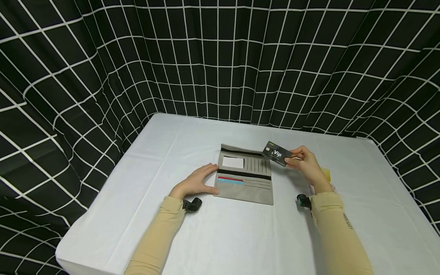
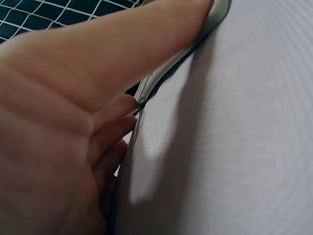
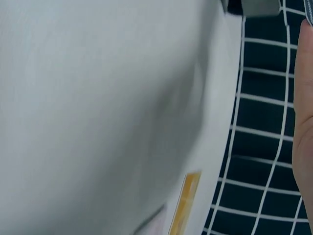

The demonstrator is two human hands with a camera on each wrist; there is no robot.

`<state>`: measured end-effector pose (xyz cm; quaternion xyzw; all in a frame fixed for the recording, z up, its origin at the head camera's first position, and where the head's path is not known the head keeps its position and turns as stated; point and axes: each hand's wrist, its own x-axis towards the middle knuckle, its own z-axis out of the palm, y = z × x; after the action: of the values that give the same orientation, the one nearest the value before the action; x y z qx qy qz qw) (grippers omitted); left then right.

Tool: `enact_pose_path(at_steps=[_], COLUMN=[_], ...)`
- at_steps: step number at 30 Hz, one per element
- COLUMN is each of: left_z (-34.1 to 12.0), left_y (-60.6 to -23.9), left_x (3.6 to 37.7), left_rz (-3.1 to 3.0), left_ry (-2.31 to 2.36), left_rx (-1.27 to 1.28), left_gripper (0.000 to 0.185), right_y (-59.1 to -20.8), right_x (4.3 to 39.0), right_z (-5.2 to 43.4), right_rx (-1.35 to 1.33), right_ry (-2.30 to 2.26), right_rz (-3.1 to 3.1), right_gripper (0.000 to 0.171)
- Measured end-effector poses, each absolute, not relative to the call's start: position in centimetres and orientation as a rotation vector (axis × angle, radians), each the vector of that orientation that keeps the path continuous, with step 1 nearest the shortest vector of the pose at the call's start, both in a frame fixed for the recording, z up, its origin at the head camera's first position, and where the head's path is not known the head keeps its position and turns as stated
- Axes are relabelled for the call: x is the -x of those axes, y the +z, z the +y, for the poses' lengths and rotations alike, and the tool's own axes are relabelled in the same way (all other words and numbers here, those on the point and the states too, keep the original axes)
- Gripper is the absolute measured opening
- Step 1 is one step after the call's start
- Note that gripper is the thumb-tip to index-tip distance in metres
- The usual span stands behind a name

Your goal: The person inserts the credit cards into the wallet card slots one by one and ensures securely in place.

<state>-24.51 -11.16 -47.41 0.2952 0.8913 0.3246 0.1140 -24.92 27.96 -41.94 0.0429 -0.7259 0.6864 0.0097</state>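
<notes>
A grey bifold wallet (image 1: 245,194) lies unfolded on the white table. A white card (image 1: 233,162) shows in its upper panel; red and light-blue cards (image 1: 230,181) peek from slots in its lower panel. My left hand (image 1: 197,180) rests at the wallet's left edge, fingers extended, thumb at the lower corner. In the left wrist view the thumb lies along the wallet's edge (image 2: 215,19). Between thumb and fingers my right hand (image 1: 307,167) pinches a black card (image 1: 277,153) marked "Vip", tilted over the wallet's upper right corner. The right wrist view misses the card's face.
Partly hidden under my right wrist lies a yellow-edged flat item (image 1: 325,174), beside a paler piece (image 3: 152,224) in the right wrist view. A black curtain (image 1: 206,57) with white grid lines surrounds the table (image 1: 137,172).
</notes>
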Motion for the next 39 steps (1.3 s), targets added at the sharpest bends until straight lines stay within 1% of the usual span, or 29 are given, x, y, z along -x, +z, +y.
enact_pose_path(at_steps=[6,9,13,22,26,32,39], left_z=[-11.2,-11.2,-11.2,-11.2,-11.2,-11.3,-11.4], left_y=[-47.7,-47.8,-47.7,-47.7,-47.8,-47.9,-48.1], left_x=[24.6,24.7,24.7,24.7,24.8,24.8,24.9], left_rz=[2.617,2.623,2.623,2.619,2.623,2.624,2.625], left_ry=[0.963,0.964,0.954,0.966,0.961,0.956,0.957], left_rx=[-0.882,-0.891,-0.887,-0.885,-0.902,-0.905,-0.907], left_gripper=[0.091,0.091,0.091,0.091,0.09,0.091,0.092], right_y=[-42.0,-41.8,-41.7,-41.6,-41.6,-42.0,-42.2], right_x=[25.5,25.6,25.7,25.9,25.9,25.8,25.7], right_z=[25.8,24.7,23.1,20.2,19.2,18.0,16.9], right_rx=[-0.175,-0.192,-0.202,-0.191,-0.213,-0.257,-0.342], right_ry=[2.189,2.181,2.19,2.237,2.259,2.243,2.236], right_rz=[-2.252,-2.289,-2.316,-2.307,-2.345,-2.477,-2.525], right_gripper=[0.03,0.03,0.034,0.03,0.029,0.032,0.029])
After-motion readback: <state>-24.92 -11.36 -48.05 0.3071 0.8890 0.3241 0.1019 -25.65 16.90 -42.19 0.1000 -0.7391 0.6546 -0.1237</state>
